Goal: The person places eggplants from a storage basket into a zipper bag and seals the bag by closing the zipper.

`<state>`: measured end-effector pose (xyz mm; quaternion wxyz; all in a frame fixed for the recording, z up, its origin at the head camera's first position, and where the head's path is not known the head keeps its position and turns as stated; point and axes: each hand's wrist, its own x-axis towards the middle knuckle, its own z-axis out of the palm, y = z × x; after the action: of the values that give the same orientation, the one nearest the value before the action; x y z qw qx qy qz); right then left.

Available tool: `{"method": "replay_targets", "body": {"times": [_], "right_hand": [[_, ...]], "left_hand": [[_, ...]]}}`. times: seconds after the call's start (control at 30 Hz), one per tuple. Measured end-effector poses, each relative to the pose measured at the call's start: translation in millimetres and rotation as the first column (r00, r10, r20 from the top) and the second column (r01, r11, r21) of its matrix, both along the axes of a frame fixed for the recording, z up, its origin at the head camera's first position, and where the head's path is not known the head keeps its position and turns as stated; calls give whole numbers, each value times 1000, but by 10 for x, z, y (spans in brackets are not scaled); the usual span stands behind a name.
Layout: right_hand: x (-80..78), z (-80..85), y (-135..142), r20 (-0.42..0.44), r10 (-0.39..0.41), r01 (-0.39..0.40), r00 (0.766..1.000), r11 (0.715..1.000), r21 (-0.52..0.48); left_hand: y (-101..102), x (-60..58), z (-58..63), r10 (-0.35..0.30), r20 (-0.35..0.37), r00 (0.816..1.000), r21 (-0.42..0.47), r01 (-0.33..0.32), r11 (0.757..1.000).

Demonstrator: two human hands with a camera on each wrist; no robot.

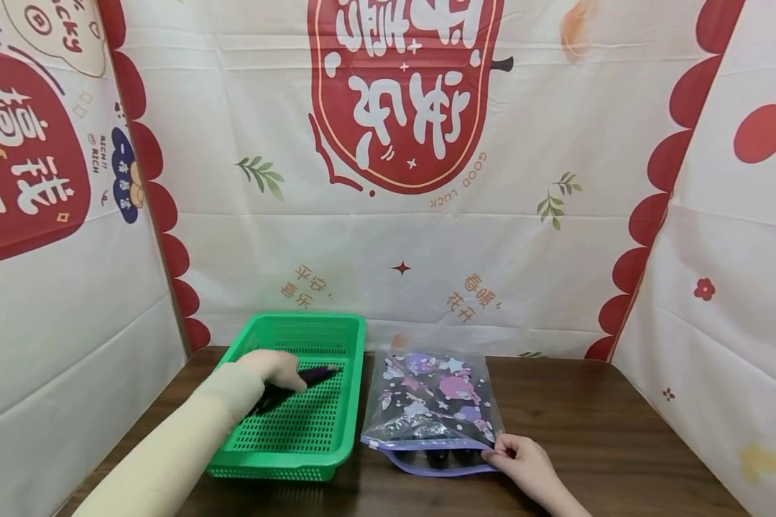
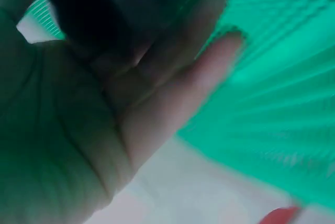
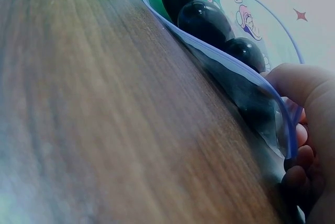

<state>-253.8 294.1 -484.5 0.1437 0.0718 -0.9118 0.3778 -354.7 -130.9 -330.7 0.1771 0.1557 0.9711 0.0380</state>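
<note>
My left hand (image 1: 273, 368) grips a long dark purple eggplant (image 1: 320, 373) inside the green basket (image 1: 361, 380), its stem end pointing right. In the left wrist view the dark body of this eggplant (image 2: 120, 9) lies against the fingers, blurred and cut off by the frame. A clear zip bag (image 1: 433, 402) printed with purple and pink cartoons lies flat to the right of the basket, mouth toward me. Pinching the right corner of its purple zip edge is my right hand (image 1: 524, 463). Through the parted mouth, three glossy dark eggplant ends (image 3: 204, 22) show inside the bag.
Basket and bag lie side by side on a dark wood table (image 1: 575, 416). A printed white cloth (image 1: 524, 273) hangs behind the table, with more cloth at both sides. The zip's white slider (image 1: 373, 444) sits at the bag's left corner.
</note>
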Motion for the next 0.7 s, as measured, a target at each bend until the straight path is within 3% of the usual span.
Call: {"method": "replay_targets", "body": {"times": [0.07,0.17,0.23,0.3,0.37,0.43,0.53,0.63,0.7], "right_hand": [[15,4,24,3,0,0,1000,1000,3],[24,23,73,-7,-5,5,1000,1000,16],[12,42,103,-24,-7,8,1000,1000,22],[-7,57,123,-41,-14,14,999,1000,24],[-28,62,124,-54,-18,19,998,999,25],[-43,56,105,-61,-17,18,998,1000,21],[-54,30,55,-47,-12,12,999,1000,9],[-50,9,6,-27,2,-2,1000,1000,5],[-41,4,-12,-27,5,-4,1000,1000,10]], "left_hand": [[53,58,165,-69,-126,990,42,74,996],[265,335,385,-162,-337,928,69,196,978],[494,644,460,-251,-445,860,55,306,950],[757,990,450,-357,-522,775,-22,406,914],[995,1300,359,-466,-569,678,-153,469,870],[1173,1521,212,-549,-605,577,-302,471,829],[1306,1633,-76,-604,-667,435,-456,402,794],[1358,1575,-347,-591,-725,354,-499,322,805],[1398,1523,-483,-570,-750,334,-497,285,820]]}}
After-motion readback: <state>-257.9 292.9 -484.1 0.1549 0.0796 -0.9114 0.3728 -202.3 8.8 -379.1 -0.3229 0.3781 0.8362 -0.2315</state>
